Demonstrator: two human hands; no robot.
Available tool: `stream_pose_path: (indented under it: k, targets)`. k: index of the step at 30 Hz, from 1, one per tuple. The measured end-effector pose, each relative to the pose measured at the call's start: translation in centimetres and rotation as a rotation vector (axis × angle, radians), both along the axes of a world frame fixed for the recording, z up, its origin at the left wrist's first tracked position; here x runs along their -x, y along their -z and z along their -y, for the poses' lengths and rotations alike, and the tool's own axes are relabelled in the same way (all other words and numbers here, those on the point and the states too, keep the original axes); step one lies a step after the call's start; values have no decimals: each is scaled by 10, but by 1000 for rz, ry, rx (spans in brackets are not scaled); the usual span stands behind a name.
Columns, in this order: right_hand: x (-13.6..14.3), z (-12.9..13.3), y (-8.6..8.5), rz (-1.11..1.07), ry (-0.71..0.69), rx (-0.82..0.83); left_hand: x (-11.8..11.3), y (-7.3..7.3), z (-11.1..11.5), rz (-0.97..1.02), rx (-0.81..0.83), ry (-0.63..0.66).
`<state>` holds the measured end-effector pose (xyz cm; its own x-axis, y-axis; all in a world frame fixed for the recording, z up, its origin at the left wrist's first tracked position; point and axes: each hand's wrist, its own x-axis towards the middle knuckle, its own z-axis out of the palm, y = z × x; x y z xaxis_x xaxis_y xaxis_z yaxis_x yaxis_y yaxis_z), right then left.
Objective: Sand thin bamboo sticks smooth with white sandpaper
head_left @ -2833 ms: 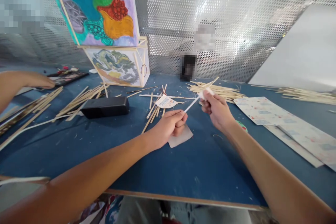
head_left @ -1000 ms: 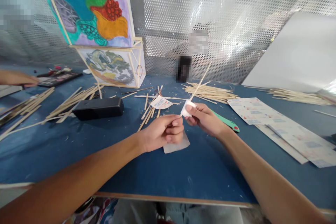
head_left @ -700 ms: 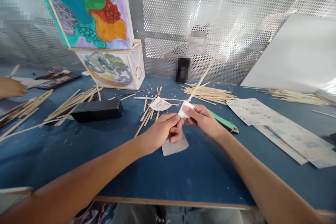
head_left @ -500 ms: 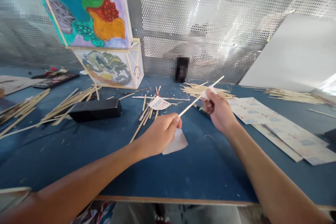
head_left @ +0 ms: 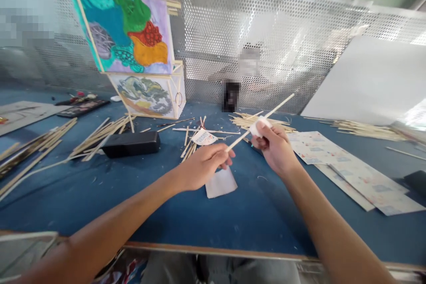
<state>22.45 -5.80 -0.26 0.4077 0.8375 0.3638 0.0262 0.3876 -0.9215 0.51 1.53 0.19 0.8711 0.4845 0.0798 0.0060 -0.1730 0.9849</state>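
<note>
Both hands are up over the middle of the bench (head_left: 173, 217), working on one thin wooden stick (head_left: 281, 104). The left hand (head_left: 208, 164) pinches its lower end between thumb and fingers. The right hand (head_left: 274, 144) is further up, fingers curled in, pinching a small white wad (head_left: 260, 127) against the stick; can't tell if it's tissue or some kind of roll. The stick slants up and away to the right, with its far end poking out past the wad.

Just below the left hand, a pale paper square (head_left: 221, 185) lies flat on the bench. Behind that hand is a small stick pile (head_left: 189, 148) with a printed white scrap (head_left: 203, 137) on top. A black box (head_left: 131, 144) sits to the left of that, right by more loose sticks (head_left: 96, 135).

Behind the right hand there's a bigger bundle (head_left: 246, 120) of sticks, and over to the right some overlapping printed sheets (head_left: 336, 155). Towards the far edge, left of centre, a bright painted panel (head_left: 133, 40) stands above a stick-framed box (head_left: 144, 95), in front of a perforated metal screen (head_left: 213, 44).
</note>
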Motion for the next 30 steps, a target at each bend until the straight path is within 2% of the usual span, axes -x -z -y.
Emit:
stream_pose_path:
  k: [4, 7, 10, 13, 16, 19, 22, 26, 30]
  targets:
    - [23, 21, -8, 59, -68, 27, -1, -19, 18, 27, 240, 108]
    - [42, 44, -2, 69, -39, 68, 4, -21, 44, 28, 324, 98]
    - [56, 71, 8, 49, 9, 121, 20, -10, 75, 39, 308, 13]
    - [59, 94, 14, -12, 140, 87, 36, 9, 105, -82, 160, -73]
    - [60, 111, 20, -34, 167, 103, 42, 26, 125, -48, 340, -48]
    - [66, 121, 29, -26, 102, 174, 38, 35, 136, 56, 541, -23]
    - [69, 124, 35, -54, 132, 159, 34, 36, 139, 53, 712, 44]
    - [68, 124, 36, -45, 87, 200, 34, 35, 141, 126, 868, 45]
    - [64, 120, 35, -63, 129, 197, 32, 38, 138, 134, 1043, 105]
